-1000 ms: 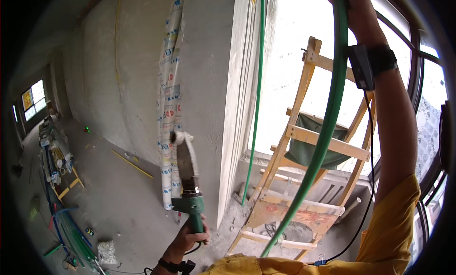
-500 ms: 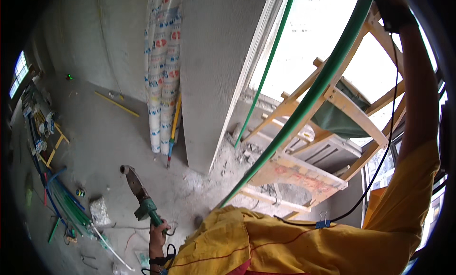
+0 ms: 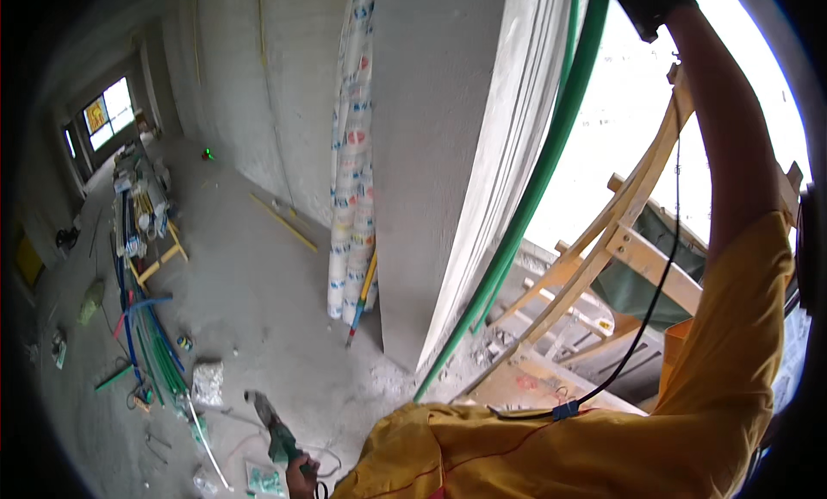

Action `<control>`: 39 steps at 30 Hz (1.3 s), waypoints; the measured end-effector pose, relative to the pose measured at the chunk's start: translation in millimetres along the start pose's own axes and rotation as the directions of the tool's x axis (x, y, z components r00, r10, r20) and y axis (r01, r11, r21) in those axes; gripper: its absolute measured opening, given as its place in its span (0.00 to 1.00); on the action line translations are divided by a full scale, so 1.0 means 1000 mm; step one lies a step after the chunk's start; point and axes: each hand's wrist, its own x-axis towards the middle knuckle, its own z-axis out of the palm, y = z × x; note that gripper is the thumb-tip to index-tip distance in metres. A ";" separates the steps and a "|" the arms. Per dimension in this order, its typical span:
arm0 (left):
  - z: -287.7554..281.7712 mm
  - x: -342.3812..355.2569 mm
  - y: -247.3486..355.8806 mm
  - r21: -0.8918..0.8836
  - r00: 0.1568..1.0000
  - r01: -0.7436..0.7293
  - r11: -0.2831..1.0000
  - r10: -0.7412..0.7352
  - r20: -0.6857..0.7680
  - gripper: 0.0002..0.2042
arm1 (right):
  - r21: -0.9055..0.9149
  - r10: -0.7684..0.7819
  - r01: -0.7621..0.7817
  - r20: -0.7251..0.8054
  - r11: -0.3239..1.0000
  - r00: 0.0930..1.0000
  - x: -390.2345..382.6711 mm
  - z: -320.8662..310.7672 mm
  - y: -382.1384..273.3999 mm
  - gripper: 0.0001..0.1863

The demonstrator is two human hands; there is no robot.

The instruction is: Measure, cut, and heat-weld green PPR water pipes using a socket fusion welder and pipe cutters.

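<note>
Low on my left side, my left hand (image 3: 301, 477) is closed round the handle of a hot-air gun (image 3: 282, 441) with a green body and a metal nozzle pointing up and left. My right arm reaches up to the top right. Around that wrist is a black strap with a small black box (image 3: 636, 9). The right hand (image 3: 670, 1) is mostly cut off by the top edge, its fingers hidden. Close beside it runs a thick green pipe (image 3: 536, 197), slanting down to the floor near my body. Whether the hand grips this pipe cannot be seen.
A second green pipe (image 3: 574, 25) stands behind, by the bright window opening. Wooden trestle legs (image 3: 594, 266) with green cloth are at right. Plastic-wrapped tubes (image 3: 353, 154) lean against the wall. Green pipes (image 3: 164, 361), a white bag (image 3: 207, 383) and tools lie on the left floor.
The view has turned left, so the room's contents sit farther right. The hot-air gun now appears lower, near the bottom edge. The thick pipe stands steeper and the right hand sits farther left.
</note>
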 end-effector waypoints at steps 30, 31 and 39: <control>0.293 0.103 0.135 -0.109 0.651 -0.664 0.740 0.644 0.401 0.10 | 0.161 0.449 -0.468 0.140 0.869 0.883 -0.042 -0.060 0.187 0.12; 0.292 0.101 0.135 -0.102 0.647 -0.672 0.733 0.649 0.401 0.10 | 0.171 0.434 -0.456 0.151 0.874 0.888 -0.051 -0.057 0.199 0.11; 0.283 0.090 0.111 -0.057 0.632 -0.708 0.704 0.667 0.394 0.11 | 0.092 0.449 -0.476 0.214 0.875 0.867 -0.116 -0.025 0.251 0.10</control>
